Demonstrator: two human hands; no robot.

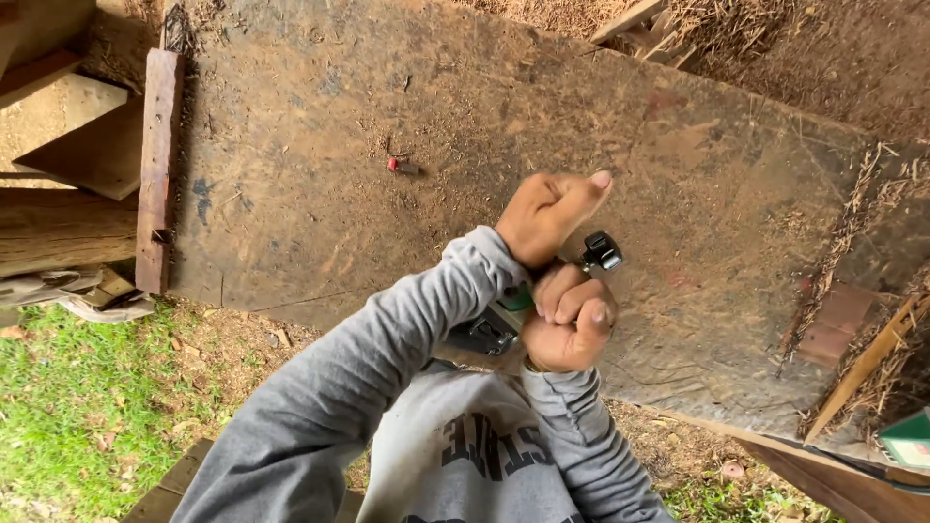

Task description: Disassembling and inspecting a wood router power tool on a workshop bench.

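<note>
Tool (504,324) clamped between both hands, above the counter (320,223). Left hand (547,218) fisted just above it, thumb out; right hand (572,324) wrapped round the body, nearer. Long axis slanting from lower left to the black knob (602,251) past the knuckles.

top: grey sweatshirt (484,455), soft fleecy knit, dark block lettering across the chest, partly hidden
left sleeve (339,387): grey, long, folds along its length, reaches the wrist, lies left of the chest lettering
left cuff (487,254): ribbed, snug, above the chest lettering
right sleeve (581,446): grey, creased, shorter stretch in view, just right of the chest lettering
right cuff (552,380): ribbed, bunched
left hand (547,215): bare, no glove
right hand (572,320): bare, no glove, no ring seen
fabric marks: faint dirt smudges near the chest lettering
</note>
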